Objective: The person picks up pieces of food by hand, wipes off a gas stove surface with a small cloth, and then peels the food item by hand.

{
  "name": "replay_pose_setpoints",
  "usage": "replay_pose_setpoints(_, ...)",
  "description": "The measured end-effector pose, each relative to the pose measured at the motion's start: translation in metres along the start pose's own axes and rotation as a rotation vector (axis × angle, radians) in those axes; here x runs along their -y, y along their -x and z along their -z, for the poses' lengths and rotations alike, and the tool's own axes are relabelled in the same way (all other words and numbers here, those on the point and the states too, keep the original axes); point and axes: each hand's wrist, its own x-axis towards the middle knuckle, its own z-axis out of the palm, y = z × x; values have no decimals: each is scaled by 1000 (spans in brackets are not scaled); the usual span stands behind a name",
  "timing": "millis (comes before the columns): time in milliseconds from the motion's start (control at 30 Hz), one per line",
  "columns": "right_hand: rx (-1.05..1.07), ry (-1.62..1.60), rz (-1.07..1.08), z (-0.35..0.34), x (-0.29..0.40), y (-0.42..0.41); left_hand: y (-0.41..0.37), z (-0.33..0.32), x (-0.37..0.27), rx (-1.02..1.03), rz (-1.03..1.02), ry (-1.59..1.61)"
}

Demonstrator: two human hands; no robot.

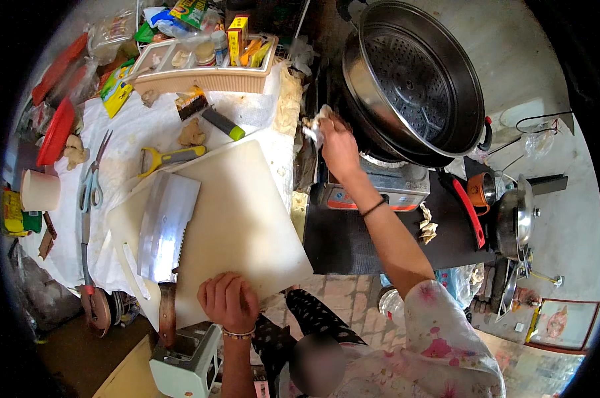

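With my right hand (339, 147) I hold a crumpled white tissue (316, 127) over the gap between the cloth-covered table and the gas stove (379, 186). My left hand (229, 301) rests, fingers curled, at the near edge of a white cutting board (235, 204); nothing shows in it. On the board's left side lies a cleaver (168, 229) with a wooden handle. Beyond the board are a yellow peeler (173, 156), a green-tipped dark handle (223, 123) and a piece of ginger (191, 133). Scissors (91, 191) lie on the cloth further left.
A large steamer pot (414, 84) sits tilted in view above a wok with a red handle (469, 214). Another crumpled tissue (428, 224) lies on the black counter. A divided tray (200, 77) holds jars and packets at the back. A lidded pot (516, 219) stands at right.
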Motion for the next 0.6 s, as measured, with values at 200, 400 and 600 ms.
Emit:
replay_pose_setpoints(200,-36,-52,133,17,5,55,0,2,2,-13,-16,-3)
replay_pose_setpoints(400,86,-384,52,74,11,112,-1,1,-2,-62,-12,52)
replay_pose_setpoints(600,192,-1658,-912,101,3,165,0,6,-2,-51,-2,51)
